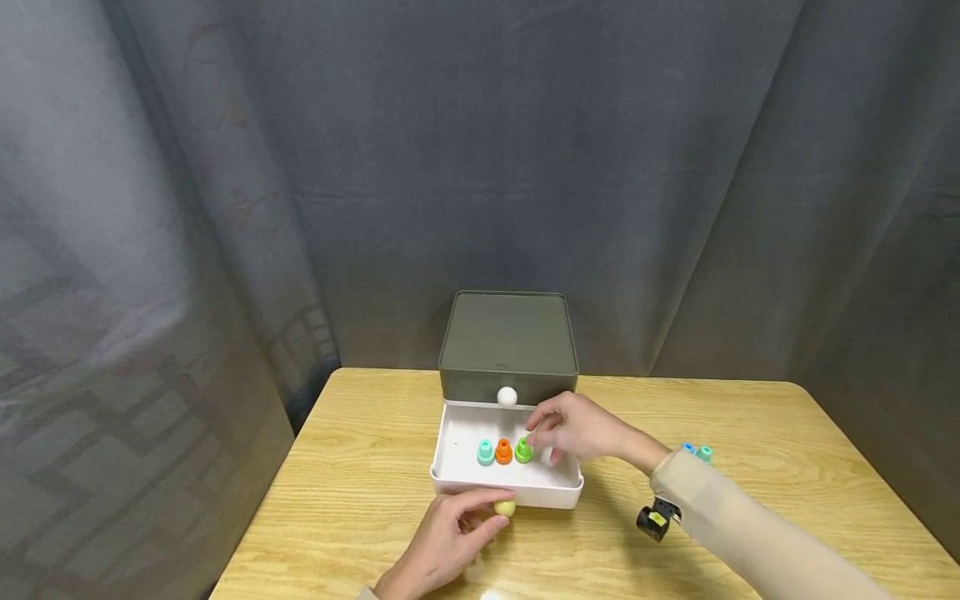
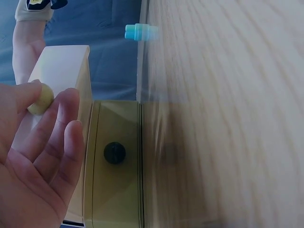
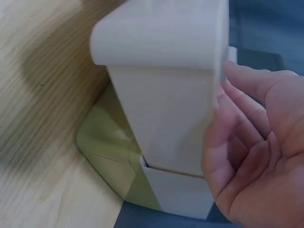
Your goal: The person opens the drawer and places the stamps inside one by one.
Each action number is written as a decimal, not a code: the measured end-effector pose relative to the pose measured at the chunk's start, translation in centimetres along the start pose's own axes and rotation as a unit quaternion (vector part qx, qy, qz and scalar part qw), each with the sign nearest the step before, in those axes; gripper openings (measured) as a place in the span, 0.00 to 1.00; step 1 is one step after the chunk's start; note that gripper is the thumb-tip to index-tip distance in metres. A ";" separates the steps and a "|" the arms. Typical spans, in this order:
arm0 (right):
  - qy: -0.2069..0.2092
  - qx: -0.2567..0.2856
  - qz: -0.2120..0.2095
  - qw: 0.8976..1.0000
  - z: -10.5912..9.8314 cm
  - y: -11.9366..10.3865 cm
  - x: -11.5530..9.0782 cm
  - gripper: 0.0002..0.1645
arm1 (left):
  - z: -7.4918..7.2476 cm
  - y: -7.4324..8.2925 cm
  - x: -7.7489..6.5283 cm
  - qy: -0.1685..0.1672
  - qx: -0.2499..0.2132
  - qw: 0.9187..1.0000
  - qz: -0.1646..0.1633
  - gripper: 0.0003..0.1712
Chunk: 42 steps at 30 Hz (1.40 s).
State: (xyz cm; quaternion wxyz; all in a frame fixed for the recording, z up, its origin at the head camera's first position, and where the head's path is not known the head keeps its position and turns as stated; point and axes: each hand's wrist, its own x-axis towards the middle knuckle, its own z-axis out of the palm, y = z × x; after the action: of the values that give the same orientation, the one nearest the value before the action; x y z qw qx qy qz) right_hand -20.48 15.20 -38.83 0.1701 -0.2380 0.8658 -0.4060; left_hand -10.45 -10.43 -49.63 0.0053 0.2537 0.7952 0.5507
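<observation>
A cabinet (image 1: 510,333) stood at the surface's (image 1: 360,467) 12 o'clock side, a curtain (image 1: 495,167) behind it, its drawer (image 1: 547,497) out toward 6 o'clock. Three pegs (image 1: 503,452) stood inside in a 9-to-3 o'clock row, the right hand (image 1: 573,429) just beside the 3 o'clock end. The left hand (image 1: 450,529) was at the drawer's 6 o'clock knob (image 1: 505,507); two other pegs (image 1: 704,454) sat on the surface at 3 o'clock.

A beige long sleeve (image 1: 750,521) ends above the bare right hand (image 1: 576,427), bearing a black camera (image 1: 647,527) with a yellow patch (image 1: 657,518).
</observation>
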 end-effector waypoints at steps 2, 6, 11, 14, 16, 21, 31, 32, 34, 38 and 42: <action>0.010 0.012 0.000 1.000 -0.7 0.0 -0.5 0.15 | 0.1 0.0 0.1 -0.001 0.000 1.000 0.002 0.17; 0.035 0.030 0.005 0.999 -2.3 0.1 -1.9 0.19 | 0.2 -0.1 0.2 -0.002 -0.002 1.000 0.009 0.16; 0.080 0.047 0.012 0.996 -4.0 0.1 -3.8 0.18 | -0.1 -0.4 -0.4 0.012 -0.005 0.999 0.035 0.16; 0.113 0.057 0.014 0.992 -4.8 0.0 -5.0 0.18 | -0.4 -0.6 -0.9 0.029 -0.007 0.998 0.048 0.15; 0.137 0.064 0.014 0.988 -5.2 -0.1 -5.9 0.18 | -0.6 -0.6 -1.2 0.037 -0.009 0.998 0.048 0.15; 0.192 0.092 0.019 0.977 -5.5 0.5 -8.5 0.21 | -1.0 -0.4 -1.5 0.045 -0.007 0.998 0.033 0.16; 0.243 0.171 0.046 0.954 -3.2 4.2 -12.4 0.12 | -1.2 -0.1 -1.4 0.050 -0.013 0.999 0.005 0.17; 0.241 0.180 0.050 0.953 -2.7 4.6 -12.6 0.11 | -1.2 -0.1 -1.3 0.054 -0.013 0.998 0.003 0.17; 0.231 0.199 0.062 0.950 -1.7 5.3 -12.8 0.11 | -1.2 -0.1 -1.1 0.062 -0.012 0.998 -0.004 0.17; 0.191 0.244 0.091 0.946 0.6 6.8 -13.0 0.11 | -1.3 -0.1 -0.8 0.078 -0.013 0.996 -0.029 0.17; 0.144 0.283 0.122 0.940 2.7 8.3 -13.0 0.15 | -1.1 0.1 -0.2 0.094 -0.021 0.994 -0.056 0.17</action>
State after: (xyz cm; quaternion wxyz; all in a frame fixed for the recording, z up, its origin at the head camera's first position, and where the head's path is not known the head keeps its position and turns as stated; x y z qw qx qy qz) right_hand -10.66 25.28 -45.72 0.1520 -0.0112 0.7528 -0.6404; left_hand -10.56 -11.44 -49.11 -0.0337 0.1557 0.7934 0.5875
